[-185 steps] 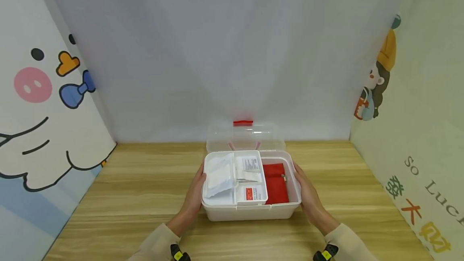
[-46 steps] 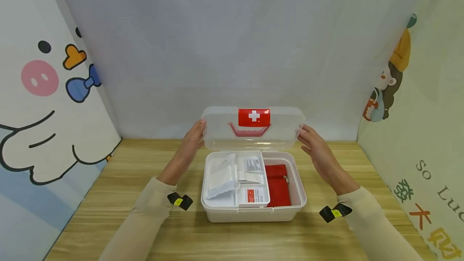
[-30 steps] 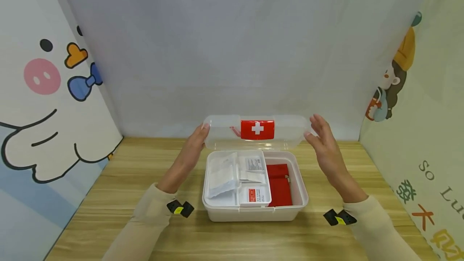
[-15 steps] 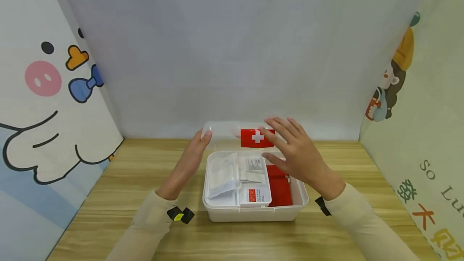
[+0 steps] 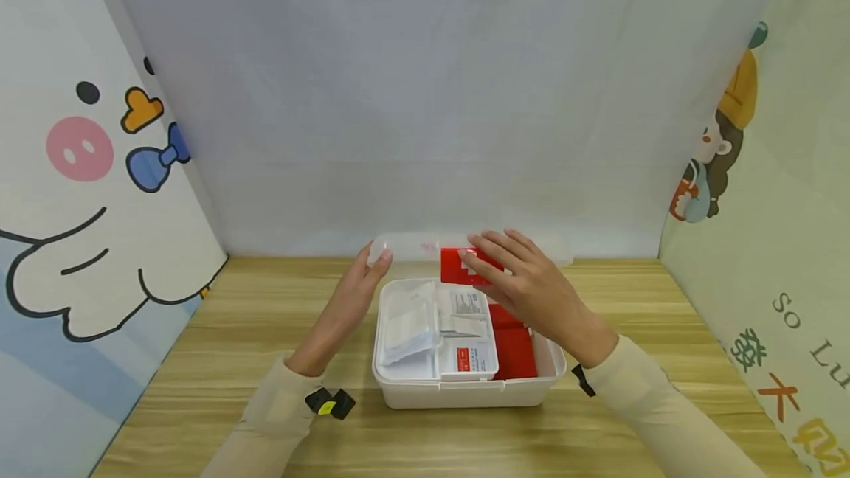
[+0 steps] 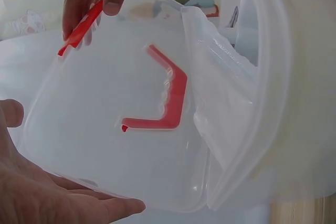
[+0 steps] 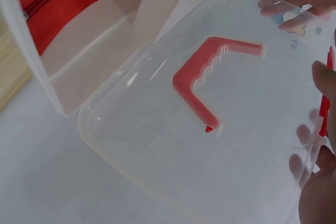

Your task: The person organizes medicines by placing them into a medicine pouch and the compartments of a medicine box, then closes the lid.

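Observation:
A white first-aid box stands on the table, its clear hinged lid tilted up behind it. My right hand pinches the lid's free edge at the red latch, thumb on the inner face and fingers outside. At the lid's left end is my left hand, fingers nearly straight along the outside and thumb held apart. A folded red handle shows through the lid. Inside the box, a white tray with packets sits left of a red zippered pouch.
The wood-grain table extends around the box. Behind it hangs a pale curtain. Printed panels with a cartoon duck and a cartoon girl stand at the left and right.
Both hands have gone from the box's sides to the lid. The lid has swung up and tipped forward; lately my right hand moved from its right end to the latch.

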A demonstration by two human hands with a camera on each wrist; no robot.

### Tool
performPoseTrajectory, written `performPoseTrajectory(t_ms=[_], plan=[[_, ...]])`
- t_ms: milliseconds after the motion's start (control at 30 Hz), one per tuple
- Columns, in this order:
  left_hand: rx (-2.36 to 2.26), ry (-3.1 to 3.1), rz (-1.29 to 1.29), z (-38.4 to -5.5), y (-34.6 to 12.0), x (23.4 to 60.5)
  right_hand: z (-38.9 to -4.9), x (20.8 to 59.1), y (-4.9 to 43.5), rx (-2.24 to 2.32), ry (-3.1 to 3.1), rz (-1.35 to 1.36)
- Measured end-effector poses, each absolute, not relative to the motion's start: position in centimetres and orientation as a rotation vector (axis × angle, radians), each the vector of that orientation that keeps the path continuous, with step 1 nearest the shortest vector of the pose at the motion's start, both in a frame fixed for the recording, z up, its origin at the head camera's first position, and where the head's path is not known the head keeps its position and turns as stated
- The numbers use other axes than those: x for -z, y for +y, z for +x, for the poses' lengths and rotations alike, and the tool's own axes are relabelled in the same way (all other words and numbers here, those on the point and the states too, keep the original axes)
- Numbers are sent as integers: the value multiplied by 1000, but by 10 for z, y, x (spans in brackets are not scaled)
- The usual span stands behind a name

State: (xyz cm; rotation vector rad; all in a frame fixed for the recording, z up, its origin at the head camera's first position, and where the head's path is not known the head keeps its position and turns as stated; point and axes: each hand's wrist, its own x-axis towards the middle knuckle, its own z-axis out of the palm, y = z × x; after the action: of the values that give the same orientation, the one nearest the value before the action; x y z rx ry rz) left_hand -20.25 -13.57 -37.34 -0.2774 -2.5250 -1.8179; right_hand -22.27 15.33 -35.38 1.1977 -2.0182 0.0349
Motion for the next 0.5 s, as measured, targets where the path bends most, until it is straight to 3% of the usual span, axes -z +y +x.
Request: performPoseTrajectory(t_ms=[500], plan=[[1837,-2433,-410,-200,-141,389,-209,361,153,-129,-1886,1242]])
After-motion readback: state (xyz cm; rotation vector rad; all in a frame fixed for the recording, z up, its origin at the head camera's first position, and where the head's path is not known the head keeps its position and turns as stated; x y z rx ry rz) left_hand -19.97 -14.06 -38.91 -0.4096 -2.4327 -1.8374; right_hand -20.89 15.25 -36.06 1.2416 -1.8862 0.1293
